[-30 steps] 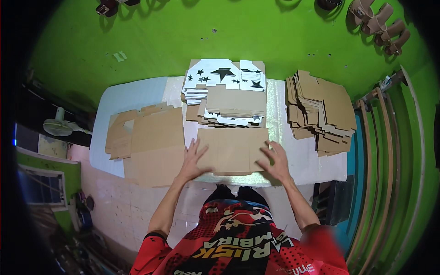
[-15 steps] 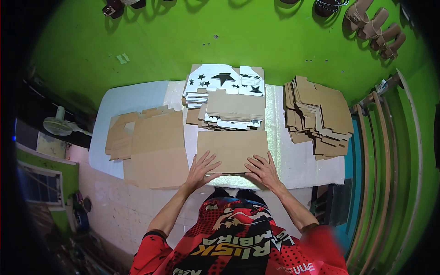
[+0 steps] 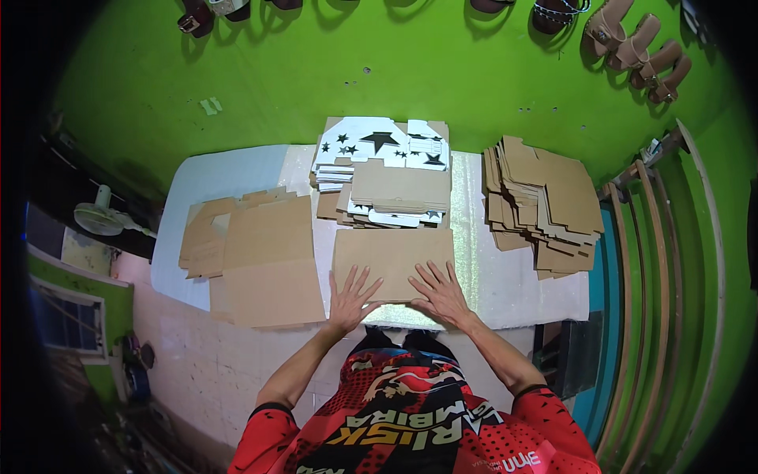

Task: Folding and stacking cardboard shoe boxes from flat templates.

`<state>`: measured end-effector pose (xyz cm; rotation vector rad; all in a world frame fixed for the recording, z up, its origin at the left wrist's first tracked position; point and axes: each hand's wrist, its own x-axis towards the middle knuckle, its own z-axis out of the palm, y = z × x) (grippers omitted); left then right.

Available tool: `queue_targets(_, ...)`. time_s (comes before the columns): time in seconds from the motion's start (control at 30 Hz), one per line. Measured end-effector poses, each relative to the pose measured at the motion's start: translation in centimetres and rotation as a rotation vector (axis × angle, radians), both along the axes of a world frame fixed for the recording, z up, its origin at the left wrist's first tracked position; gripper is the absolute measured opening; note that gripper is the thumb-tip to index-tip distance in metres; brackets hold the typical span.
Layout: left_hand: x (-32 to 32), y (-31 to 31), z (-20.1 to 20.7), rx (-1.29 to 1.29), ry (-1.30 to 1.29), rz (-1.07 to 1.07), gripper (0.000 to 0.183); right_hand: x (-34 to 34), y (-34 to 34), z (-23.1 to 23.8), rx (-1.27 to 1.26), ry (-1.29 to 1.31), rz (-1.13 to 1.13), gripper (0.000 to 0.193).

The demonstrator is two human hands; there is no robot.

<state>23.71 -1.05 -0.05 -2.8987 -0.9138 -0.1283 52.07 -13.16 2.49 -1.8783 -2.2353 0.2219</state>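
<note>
Left hand (image 3: 350,302), right hand (image 3: 444,299), partly hidden cardboard (image 3: 394,257)

Matt brown cardboard at the centre, that folded panel (image 3: 388,257), smooth-faced! Same dull card in the stack (image 3: 570,189) near three o'clock; smooth white board (image 3: 380,142) at twelve; and the worktop (image 3: 466,209) beneath, glossy, glittering beside the panel!

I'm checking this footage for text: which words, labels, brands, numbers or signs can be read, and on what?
Red-and-black shirt: large yellow and white lettering, wording withheld.
Same shirt, nearer its right sleeve: smaller pale lettering, also withheld.
Star-printed white cardboard: panel markings too small to read.
</note>
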Motion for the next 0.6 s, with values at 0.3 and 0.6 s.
queue_targets(0.3, -0.8, -0.4, -0.3, -0.300, -0.314, 0.123, 0.068, 1.1, -1.0, -2.4, -0.027, -0.006, -0.013, 0.062)
queue_targets(0.6, -1.8, -0.7, 0.6, -0.518, -0.367, 0.073, 0.066, 2.0, -1.2, -1.9, -0.078, 0.158, -0.035, 0.071)
